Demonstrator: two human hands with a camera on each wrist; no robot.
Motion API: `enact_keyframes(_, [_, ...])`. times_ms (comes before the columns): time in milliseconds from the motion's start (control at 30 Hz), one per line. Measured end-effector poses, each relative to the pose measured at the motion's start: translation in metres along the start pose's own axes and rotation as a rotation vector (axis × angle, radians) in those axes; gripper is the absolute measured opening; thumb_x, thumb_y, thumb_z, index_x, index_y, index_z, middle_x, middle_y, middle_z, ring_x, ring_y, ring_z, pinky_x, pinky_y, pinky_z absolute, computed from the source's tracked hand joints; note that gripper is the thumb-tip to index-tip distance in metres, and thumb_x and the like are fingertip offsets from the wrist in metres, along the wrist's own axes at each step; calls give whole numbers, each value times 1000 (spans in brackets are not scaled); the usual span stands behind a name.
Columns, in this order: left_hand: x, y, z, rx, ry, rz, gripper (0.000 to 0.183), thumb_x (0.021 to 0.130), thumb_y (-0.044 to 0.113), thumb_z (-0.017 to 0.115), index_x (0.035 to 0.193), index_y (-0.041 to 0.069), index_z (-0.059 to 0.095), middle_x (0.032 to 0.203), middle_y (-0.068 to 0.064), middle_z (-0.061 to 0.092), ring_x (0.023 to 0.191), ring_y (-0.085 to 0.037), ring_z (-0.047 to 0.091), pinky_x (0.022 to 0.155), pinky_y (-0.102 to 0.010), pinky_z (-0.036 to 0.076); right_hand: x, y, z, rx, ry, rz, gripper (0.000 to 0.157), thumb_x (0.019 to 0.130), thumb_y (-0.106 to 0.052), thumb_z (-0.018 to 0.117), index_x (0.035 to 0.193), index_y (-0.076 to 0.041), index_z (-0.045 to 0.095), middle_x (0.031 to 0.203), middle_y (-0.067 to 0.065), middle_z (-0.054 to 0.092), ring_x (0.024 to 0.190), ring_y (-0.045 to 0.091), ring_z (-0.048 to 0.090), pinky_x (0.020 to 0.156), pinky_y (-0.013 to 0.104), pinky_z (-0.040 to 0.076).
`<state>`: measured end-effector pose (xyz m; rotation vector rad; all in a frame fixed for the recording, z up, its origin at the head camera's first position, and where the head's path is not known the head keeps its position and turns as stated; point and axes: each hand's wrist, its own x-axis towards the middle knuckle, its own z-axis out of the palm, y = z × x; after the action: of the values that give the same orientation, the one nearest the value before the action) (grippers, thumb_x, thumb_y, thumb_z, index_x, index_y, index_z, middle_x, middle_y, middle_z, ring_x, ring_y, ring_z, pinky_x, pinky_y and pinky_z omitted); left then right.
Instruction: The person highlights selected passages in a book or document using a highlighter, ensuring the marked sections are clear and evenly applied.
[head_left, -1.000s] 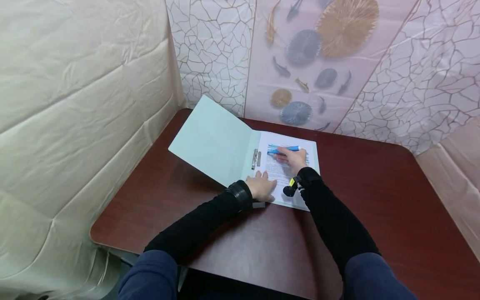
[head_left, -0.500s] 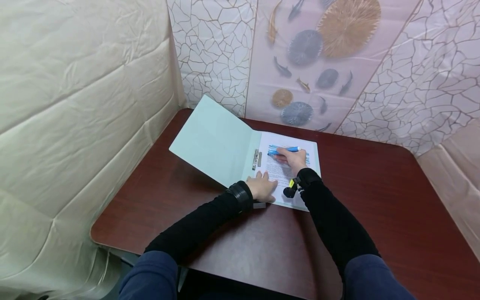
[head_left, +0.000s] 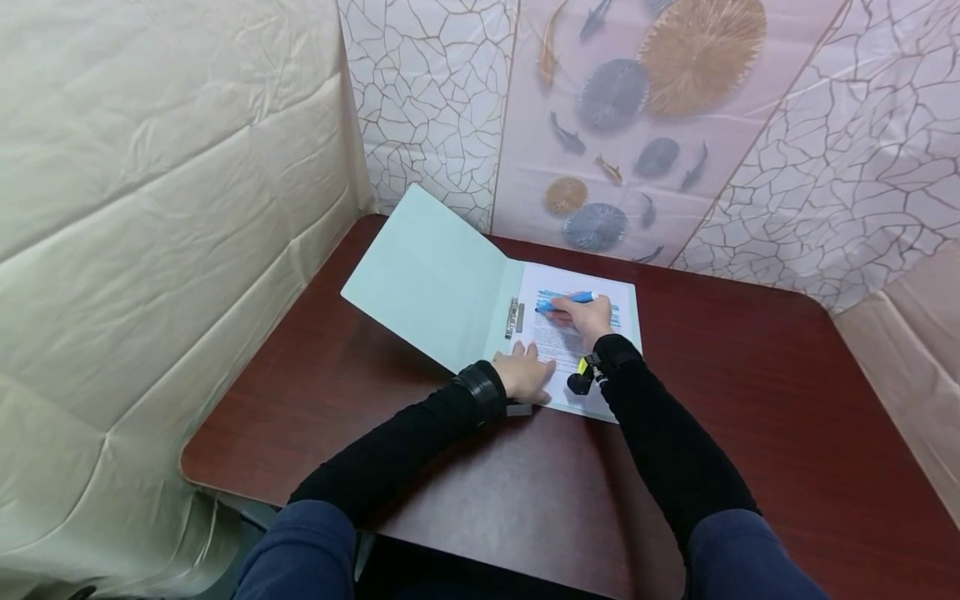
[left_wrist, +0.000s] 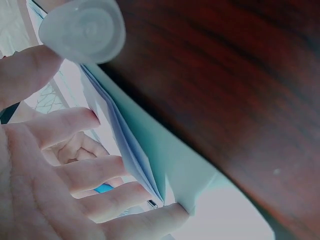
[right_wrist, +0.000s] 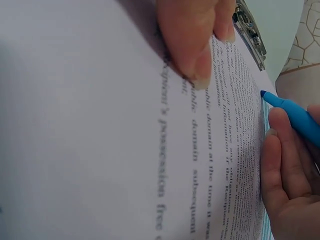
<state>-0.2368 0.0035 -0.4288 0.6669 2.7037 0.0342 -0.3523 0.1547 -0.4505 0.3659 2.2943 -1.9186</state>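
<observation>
A pale green folder (head_left: 431, 275) lies spread on the table, its left cover raised at a slant. On its right side sits a printed white sheet (head_left: 551, 277) with blue strokes across the upper text. My right hand (head_left: 591, 315) pinches a blue marker (head_left: 576, 298) between thumb and fingers. In the right wrist view the dark nib of the marker (right_wrist: 295, 112) is at the sheet near the blue lines. My left hand (head_left: 522, 372) rests with spread fingers on the sheet's lower left. Its palm and extended fingers (left_wrist: 92, 175) show in the left wrist view.
A metal clip (head_left: 512, 318) is fixed near the folder's spine. Beneath my left wrist shows a small grey piece (head_left: 517, 410), its kind unclear. The dark red-brown table (head_left: 750, 375) extends right of the folder. Patterned cloth (head_left: 427, 100) hangs behind the table.
My right hand shifts the marker slightly, its nib a little lower on the sheet, amid the blue strokes. The left hand keeps its place on the sheet.
</observation>
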Motion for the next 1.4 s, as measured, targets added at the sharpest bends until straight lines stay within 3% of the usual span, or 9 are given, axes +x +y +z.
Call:
enact_keyframes(133, [0,0,-1,1,-2,-2,67,93,47,56,152,24,32,159,-18,24,145,-37,24,107,-57,36,0,-3,0,-65,8,-13,38,87,-24,71,117,-5,58,101,12,73,92,18,73,107,34,43])
enact_keyframes(367, [1,0,-1,0,-8,-5,67,93,47,57,152,25,32,159,-17,24,145,-37,24,108,-56,36,1,-3,2,-62,-2,-34,26,86,-21,71,105,-9,59,107,17,72,96,22,72,86,32,56])
enact_keyframes(500, [0,0,-1,-3,-8,0,67,93,47,56,152,25,32,159,-17,24,145,-37,24,108,-57,35,-1,-3,2,-80,8,-59,25,85,-20,72,105,-9,62,99,13,75,93,21,73,82,29,57])
enact_keyframes(667, [0,0,-1,-8,-4,5,67,94,46,56,152,24,32,159,-18,23,146,-38,23,108,-58,35,-3,-4,2,-98,18,-87,23,85,-19,72,104,-8,65,78,0,75,85,17,74,84,30,56])
enact_keyframes(800, [1,0,0,-7,-3,3,67,94,47,56,152,24,32,159,-18,23,146,-38,22,109,-58,34,-4,-4,2,-113,13,-98,25,86,-20,72,106,-7,65,71,-7,71,83,15,74,87,32,56])
enact_keyframes(1133, [3,0,3,-4,-4,-1,67,93,47,56,152,25,31,159,-17,23,145,-37,24,108,-57,36,-7,-3,2,-161,27,-94,31,86,-22,71,111,-7,61,92,7,75,92,20,73,93,32,53])
enact_keyframes(1400, [2,1,1,3,-4,-6,68,93,47,57,152,25,31,159,-18,23,146,-38,23,108,-57,35,-7,-4,0,-163,30,-118,26,87,-22,71,107,-7,63,85,4,75,89,19,73,93,32,53])
